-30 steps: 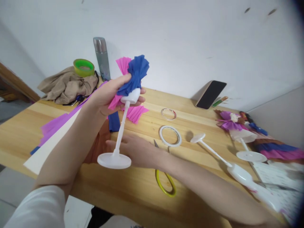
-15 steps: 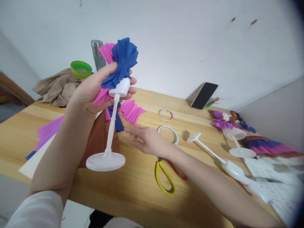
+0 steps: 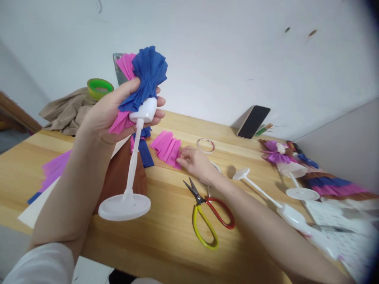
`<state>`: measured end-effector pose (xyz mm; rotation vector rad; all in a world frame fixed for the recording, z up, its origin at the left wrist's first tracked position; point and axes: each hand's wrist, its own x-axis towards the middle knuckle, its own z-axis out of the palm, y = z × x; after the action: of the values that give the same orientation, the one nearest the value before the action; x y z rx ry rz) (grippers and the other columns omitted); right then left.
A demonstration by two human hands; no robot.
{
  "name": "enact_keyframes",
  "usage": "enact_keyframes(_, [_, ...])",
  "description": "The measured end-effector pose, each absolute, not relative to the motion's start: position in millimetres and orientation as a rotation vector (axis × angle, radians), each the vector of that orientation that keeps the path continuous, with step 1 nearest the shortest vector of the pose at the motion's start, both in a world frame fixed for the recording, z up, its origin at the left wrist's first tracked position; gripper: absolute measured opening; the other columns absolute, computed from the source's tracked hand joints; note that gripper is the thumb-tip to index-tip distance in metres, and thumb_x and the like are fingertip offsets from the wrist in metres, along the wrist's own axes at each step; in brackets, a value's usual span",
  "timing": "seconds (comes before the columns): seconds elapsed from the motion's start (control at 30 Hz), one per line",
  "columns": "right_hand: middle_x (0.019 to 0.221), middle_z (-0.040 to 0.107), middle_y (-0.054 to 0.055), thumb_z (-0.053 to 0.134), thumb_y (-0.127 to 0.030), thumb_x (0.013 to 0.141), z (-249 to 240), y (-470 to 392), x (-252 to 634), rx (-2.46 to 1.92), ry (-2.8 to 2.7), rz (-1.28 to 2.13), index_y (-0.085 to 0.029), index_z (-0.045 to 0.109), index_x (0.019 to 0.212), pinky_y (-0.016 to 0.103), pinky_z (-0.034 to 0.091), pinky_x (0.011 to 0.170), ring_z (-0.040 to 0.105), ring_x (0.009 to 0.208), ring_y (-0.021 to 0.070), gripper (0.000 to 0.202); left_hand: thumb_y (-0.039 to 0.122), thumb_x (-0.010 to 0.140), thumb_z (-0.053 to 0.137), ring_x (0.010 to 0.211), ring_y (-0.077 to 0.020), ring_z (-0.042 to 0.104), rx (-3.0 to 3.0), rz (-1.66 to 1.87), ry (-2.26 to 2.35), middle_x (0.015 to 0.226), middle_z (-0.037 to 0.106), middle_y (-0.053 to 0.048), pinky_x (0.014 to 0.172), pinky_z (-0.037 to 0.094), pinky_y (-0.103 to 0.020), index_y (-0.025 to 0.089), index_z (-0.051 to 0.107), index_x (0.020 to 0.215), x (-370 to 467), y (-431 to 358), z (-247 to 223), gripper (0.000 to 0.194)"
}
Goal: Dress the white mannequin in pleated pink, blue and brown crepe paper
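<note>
My left hand [image 3: 114,102] is raised over the table, its fingers wrapped round the bowl of a white plastic goblet [image 3: 148,109]. The stem and round foot point down. Against the bowl, the thumb presses pleated blue crepe paper [image 3: 149,73]; pink pleated crepe paper [image 3: 126,65] shows beside and below it. On the tabletop lies a separate pleated piece of pink crepe paper [image 3: 166,146]. My right hand [image 3: 199,163] has its fingertips closed at the right edge of that piece. Scissors [image 3: 199,199] with one yellow and one red handle lie slightly open below the right hand.
White tape [image 3: 216,166] is partly behind my right hand, near a clear tape ring [image 3: 205,145]. A second white goblet [image 3: 291,217] lies at right, near a decorated one [image 3: 296,179]. A phone [image 3: 254,122] leans on the wall. Brown paper [image 3: 127,177] lies under the left arm.
My right hand has moved right and up, from beside the blue strip to the loose pink paper's edge, uncovering the scissor blades. My left hand with the goblet has shifted slightly left.
</note>
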<state>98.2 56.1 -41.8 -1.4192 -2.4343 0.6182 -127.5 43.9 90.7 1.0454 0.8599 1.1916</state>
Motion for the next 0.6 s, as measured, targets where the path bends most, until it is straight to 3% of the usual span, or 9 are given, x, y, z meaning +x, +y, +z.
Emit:
enact_keyframes(0.1, [0.08, 0.07, 0.014, 0.039, -0.053, 0.094, -45, 65, 85, -1.803, -2.368, 0.411, -0.014, 0.067, 0.082, 0.031, 0.04, 0.066, 0.062, 0.074, 0.0219, 0.049, 0.031, 0.104, 0.019, 0.06, -0.0107, 0.067, 1.045, 1.221, 0.883, 0.077, 0.069, -0.003, 0.08, 0.055, -0.031, 0.002, 0.048, 0.124, -127, 43, 91, 0.045])
enact_keyframes(0.17, [0.079, 0.07, 0.017, 0.042, -0.056, 0.091, -50, 71, 72, -1.861, -2.372, 0.422, -0.013, 0.068, 0.079, 0.032, 0.04, 0.065, 0.064, 0.074, 0.0249, 0.052, 0.03, 0.104, 0.02, 0.059, -0.0106, 0.068, 1.05, 1.233, 0.871, 0.077, 0.069, -0.003, 0.076, 0.056, -0.028, 0.003, 0.05, 0.121, -128, 44, 91, 0.044])
enact_keyframes(0.27, [0.082, 0.071, 0.016, 0.056, -0.037, 0.083, -57, 79, 60, -1.872, -2.322, 0.477, -0.013, 0.068, 0.08, 0.03, 0.038, 0.061, 0.064, 0.072, 0.0241, 0.027, 0.03, 0.104, 0.018, 0.06, -0.0114, 0.068, 1.038, 1.221, 0.847, 0.077, 0.069, -0.003, 0.074, 0.057, -0.029, 0.004, 0.051, 0.12, -129, 45, 91, 0.045])
enact_keyframes(0.37, [0.072, 0.069, 0.009, 0.059, -0.023, 0.073, -60, 85, 65, -1.843, -2.201, 0.574, -0.015, 0.065, 0.071, 0.027, 0.036, 0.058, 0.061, 0.067, 0.0194, 0.01, 0.031, 0.103, 0.021, 0.061, -0.0129, 0.069, 1.019, 1.21, 0.843, 0.077, 0.068, -0.004, 0.072, 0.058, -0.028, 0.005, 0.053, 0.119, -130, 45, 92, 0.044])
enact_keyframes(0.5, [0.056, 0.058, 0.001, 0.055, -0.017, 0.067, -55, 91, 94, -1.706, -1.918, 0.697, -0.019, 0.051, 0.056, 0.026, 0.034, 0.056, 0.053, 0.058, 0.015, 0.011, 0.031, 0.102, 0.022, 0.06, -0.0134, 0.068, 1.033, 1.23, 0.81, 0.079, 0.068, -0.005, 0.057, 0.056, -0.023, 0.008, 0.057, 0.112, -134, 44, 93, 0.043])
enact_keyframes(0.6, [0.053, 0.052, -0.003, 0.053, -0.019, 0.064, -52, 98, 115, -1.57, -1.654, 0.829, -0.021, 0.045, 0.06, 0.024, 0.034, 0.052, 0.048, 0.052, 0.0122, 0.008, 0.032, 0.102, 0.026, 0.06, -0.0129, 0.067, 1.037, 1.273, 0.773, 0.08, 0.068, -0.005, 0.055, 0.056, -0.021, 0.009, 0.06, 0.107, -136, 42, 94, 0.041])
